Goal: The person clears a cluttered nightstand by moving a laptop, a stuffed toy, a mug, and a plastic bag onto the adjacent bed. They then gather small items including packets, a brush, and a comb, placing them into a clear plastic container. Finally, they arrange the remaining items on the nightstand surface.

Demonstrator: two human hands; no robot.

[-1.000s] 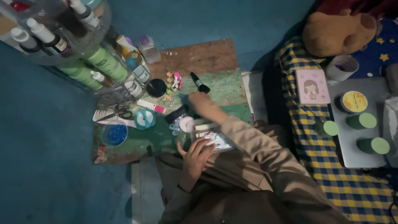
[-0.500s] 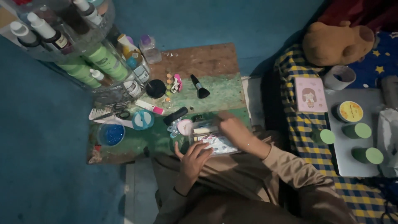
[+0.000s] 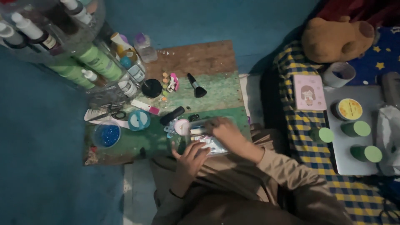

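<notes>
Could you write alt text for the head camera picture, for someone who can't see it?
Seen from above, a seated person's right hand and left hand meet over a small glossy packet at the edge of a worn green wooden board crowded with cosmetics, including a black brush. A brown plush toy lies on checked cloth to the right.

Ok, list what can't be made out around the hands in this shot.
- Right hand: blurred in the head view; what its fingers grip can't be told.
- Flat shiny packet: partly covered by both hands, kind unclear.
- Left hand: its palm faces down, so its contact with the packet is hidden.
- Bottles on the rack: cut off by the top-left edge.
- Small pieces on the board: too small to identify.
</notes>
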